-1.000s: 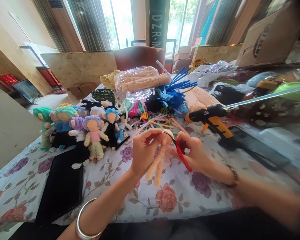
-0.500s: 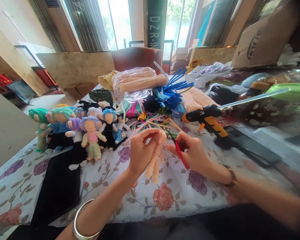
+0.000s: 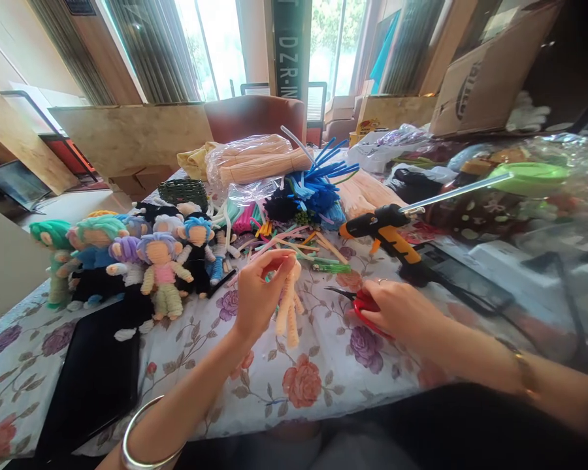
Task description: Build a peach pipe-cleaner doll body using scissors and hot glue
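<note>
Pinched in my left hand [image 3: 261, 290] is the top of a peach fuzzy doll body [image 3: 289, 310], whose legs hang down over the flowered tablecloth. My right hand [image 3: 389, 305] is closed around the red handles of a pair of scissors [image 3: 365, 305]. Their dark blades point left, slightly parted, and lie low over the cloth, apart from the doll body. The fingertips of my left hand hide part of the doll body's top.
Finished dolls [image 3: 164, 271] stand at the left beside a black tray [image 3: 95, 372]. Behind my hands lie loose fuzzy stems and blue stems [image 3: 318, 186]. A glue gun [image 3: 385, 232] with a long clear stick lies to the right, near a cardboard box [image 3: 485, 78].
My right hand has drawn the scissors away from the doll body, down and to the right relative to it. The whole view has shifted, so the table's contents appear farther left.
</note>
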The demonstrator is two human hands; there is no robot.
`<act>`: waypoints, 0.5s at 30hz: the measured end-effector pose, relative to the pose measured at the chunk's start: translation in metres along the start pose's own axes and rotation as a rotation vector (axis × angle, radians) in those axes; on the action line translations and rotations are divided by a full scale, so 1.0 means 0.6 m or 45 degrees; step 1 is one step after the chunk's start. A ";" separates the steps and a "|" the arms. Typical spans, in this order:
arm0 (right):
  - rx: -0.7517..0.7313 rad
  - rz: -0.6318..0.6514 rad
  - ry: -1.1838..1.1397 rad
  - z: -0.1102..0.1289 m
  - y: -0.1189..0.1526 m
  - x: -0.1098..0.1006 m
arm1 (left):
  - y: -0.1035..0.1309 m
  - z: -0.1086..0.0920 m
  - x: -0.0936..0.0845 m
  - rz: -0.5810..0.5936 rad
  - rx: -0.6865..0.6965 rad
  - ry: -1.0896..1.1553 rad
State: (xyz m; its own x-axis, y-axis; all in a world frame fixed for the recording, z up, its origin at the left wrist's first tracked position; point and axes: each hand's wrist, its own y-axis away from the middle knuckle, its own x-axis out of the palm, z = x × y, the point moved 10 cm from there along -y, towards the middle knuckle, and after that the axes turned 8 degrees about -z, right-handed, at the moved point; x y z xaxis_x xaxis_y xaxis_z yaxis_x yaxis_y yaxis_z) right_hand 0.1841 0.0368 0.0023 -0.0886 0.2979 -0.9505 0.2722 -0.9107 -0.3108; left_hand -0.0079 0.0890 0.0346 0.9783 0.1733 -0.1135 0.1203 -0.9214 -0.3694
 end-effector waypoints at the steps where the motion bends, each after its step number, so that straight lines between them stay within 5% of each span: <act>1: -0.038 -0.024 0.015 0.003 0.004 -0.004 | 0.000 0.000 0.000 0.001 0.006 -0.014; 4: -0.080 -0.070 0.048 0.007 0.008 -0.018 | 0.000 0.001 -0.001 0.001 0.023 -0.058; 10: -0.046 0.109 -0.091 -0.003 -0.002 0.000 | 0.000 -0.003 -0.004 0.003 0.044 -0.114; 15: -0.235 0.077 -0.321 -0.004 0.022 0.005 | -0.001 0.007 0.011 0.105 -0.091 -0.032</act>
State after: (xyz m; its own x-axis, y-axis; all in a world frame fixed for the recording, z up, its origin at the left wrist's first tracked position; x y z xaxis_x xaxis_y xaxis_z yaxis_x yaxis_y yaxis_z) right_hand 0.1897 0.0265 -0.0045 -0.2955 0.1434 -0.9445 0.4515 -0.8503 -0.2703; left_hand -0.0024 0.0919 0.0302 0.9810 0.1034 -0.1640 0.0521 -0.9553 -0.2912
